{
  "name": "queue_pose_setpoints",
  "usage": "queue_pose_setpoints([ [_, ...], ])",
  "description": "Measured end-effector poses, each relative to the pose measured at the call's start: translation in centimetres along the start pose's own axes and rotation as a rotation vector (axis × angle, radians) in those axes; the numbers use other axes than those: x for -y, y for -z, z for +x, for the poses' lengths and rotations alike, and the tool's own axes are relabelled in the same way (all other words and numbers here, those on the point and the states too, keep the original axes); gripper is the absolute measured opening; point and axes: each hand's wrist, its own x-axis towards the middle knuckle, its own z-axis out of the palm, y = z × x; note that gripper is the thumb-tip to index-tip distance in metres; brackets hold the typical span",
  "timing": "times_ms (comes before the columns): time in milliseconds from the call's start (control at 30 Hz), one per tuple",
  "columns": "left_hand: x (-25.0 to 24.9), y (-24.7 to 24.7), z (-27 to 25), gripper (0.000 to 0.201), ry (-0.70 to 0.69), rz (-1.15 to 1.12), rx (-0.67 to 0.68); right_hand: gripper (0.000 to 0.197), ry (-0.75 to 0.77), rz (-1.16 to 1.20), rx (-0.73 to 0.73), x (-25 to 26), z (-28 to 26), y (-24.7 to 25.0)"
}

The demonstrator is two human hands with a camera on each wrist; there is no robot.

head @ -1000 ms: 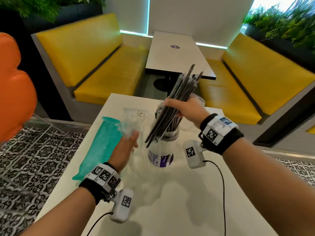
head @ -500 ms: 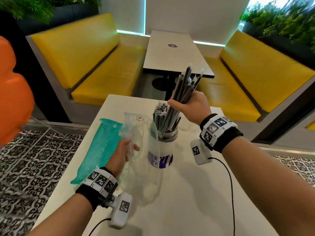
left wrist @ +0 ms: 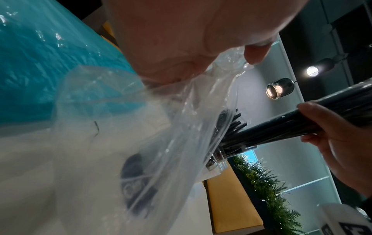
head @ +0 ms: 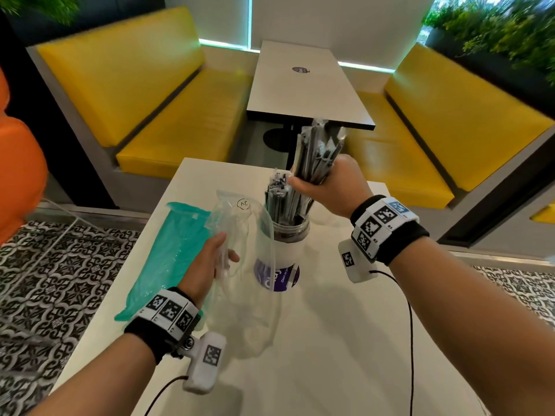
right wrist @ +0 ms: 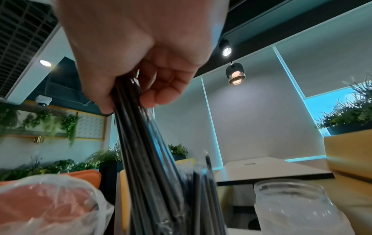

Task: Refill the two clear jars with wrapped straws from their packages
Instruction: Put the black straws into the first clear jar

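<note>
Right hand (head: 326, 183) grips black straws (head: 315, 154) (lower ends in jar (head: 292, 235)).

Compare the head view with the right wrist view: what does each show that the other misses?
Head view only: the teal package lying flat on the white table, and the purple label on the jar with straws.

Right wrist view only: a second clear jar with no straws visible in it, standing beside the filled one.

Both: the right hand gripping the bundle of dark wrapped straws with its lower ends in the jar, and the left hand holding the clear plastic bag, which looks empty.
</note>
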Motion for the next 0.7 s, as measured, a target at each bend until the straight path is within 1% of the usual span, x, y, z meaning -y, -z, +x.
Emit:
queue_pose_setpoints([
  [67, 0.1, 0.1, 0.0, 0.043, 0.014, 0.018, 0.004, 0.031, -0.032, -0.055, 0.108, -0.2, -0.3, -1.0],
  [133, 0.2, 0.2, -0.1, 0.041, 0.020, 0.035, 0.014, 0.035, -0.117, -0.042, 0.170, -0.7, -0.4, -2.0],
  [167, 0.1, 0.2, -0.1, 0.039, 0.018, 0.034, 0.014, 0.038, -0.155, -0.015, 0.162, -0.9, -0.3, -2.5],
  [233, 0.1, 0.2, -0.1, 0.039, 0.014, 0.029, 0.000, 0.035, -0.211, 0.036, 0.143, -1.0, 0.2, -3.2],
  [300, -0.1, 0.2, 0.0, 0.040, 0.008, 0.017, -0.019, 0.031, -0.270, 0.076, 0.172, -1.0, 0.9, -3.4],
  [367, -0.2, 0.3, 0.0, 0.039, -0.004, 0.009, -0.029, 0.032, -0.307, 0.132, 0.194, -1.1, 1.5, -3.4],
  [433, -0.1, 0.5, 0.0, 0.038, -0.006, 0.005, -0.032, 0.038, -0.307, 0.203, 0.205, -1.3, 2.1, -3.0],
  [467, -0.1, 0.6, 0.0, 0.038, -0.001, 0.000, -0.031, 0.040, -0.283, 0.213, 0.213, -1.4, 2.4, -2.7],
  [600, 0.0, 0.7, -0.1, 0.043, 0.014, -0.013, -0.012, 0.039, -0.125, 0.109, 0.282, -1.0, 3.7, -1.4],
  [700, 0.0, 0.5, 0.1, 0.040, -0.001, -0.009, -0.014, 0.041, -0.100, 0.087, 0.342, -0.4, 4.3, -1.1],
])
